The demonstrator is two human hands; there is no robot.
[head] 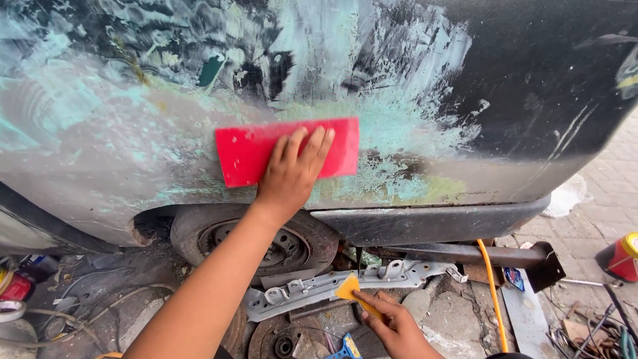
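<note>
Two hands busy: left hand (290, 174) presses a red spreader (287, 151) flat-fingered on the filler-smeared panel (412, 133), much unsmoothed; right hand (393, 326) grips a yellow scraper (348, 288).

One head-worn camera looks forward and down from close range at a car's side panel (399, 80), which fills the frame from 9 through 12 to 3 o'clock. The wheel (266, 242) sits just below centre, and littered ground spreads from 7 to 5 o'clock. The wearer's left hand (292, 176) reaches in from 7 o'clock toward centre, the right hand (392, 326) low at 6, both very near the lens
</note>
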